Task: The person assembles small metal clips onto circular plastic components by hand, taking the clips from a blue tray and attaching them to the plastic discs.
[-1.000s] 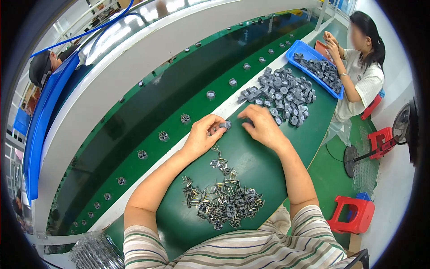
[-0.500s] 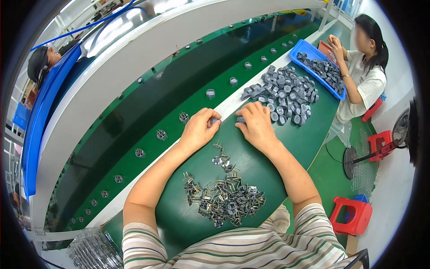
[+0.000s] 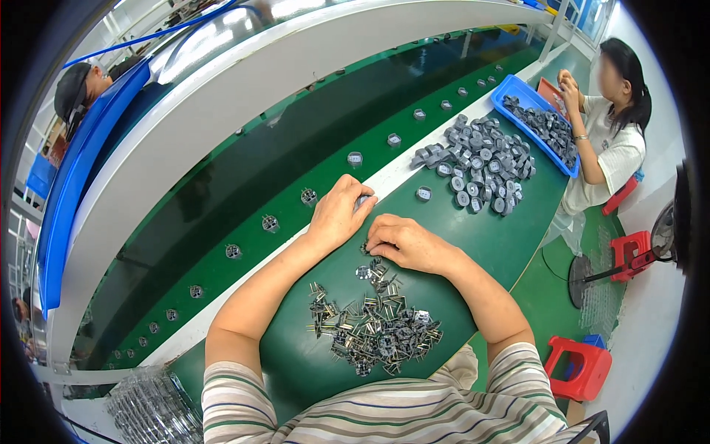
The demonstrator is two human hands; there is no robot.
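Note:
My left hand (image 3: 340, 212) is closed round a small grey plastic cap (image 3: 363, 200), mostly hidden by the fingers, at the white edge strip of the green table. My right hand (image 3: 407, 243) is lower and to the right. Its fingertips pinch a small dark part with metal pins (image 3: 364, 249), partly covered by the fingers. Just below lies a heap of similar pinned parts (image 3: 381, 333), with a few strays at its top. One grey cap (image 3: 423, 193) lies alone beyond my right hand, apart from the large pile of grey caps (image 3: 481, 159).
Left of the table runs a green conveyor belt (image 3: 296, 166) carrying spaced small parts. A blue tray (image 3: 510, 85) of grey caps stands at the far right, beside a co-worker (image 3: 614, 140). Clear plastic trays (image 3: 151, 407) are stacked lower left. Red stools (image 3: 580, 366) and a fan (image 3: 665, 233) stand right.
My right hand has drawn back from the grey caps toward me, to the stray pinned parts. A grey cap now lies alone near where it was. My left hand still holds its cap.

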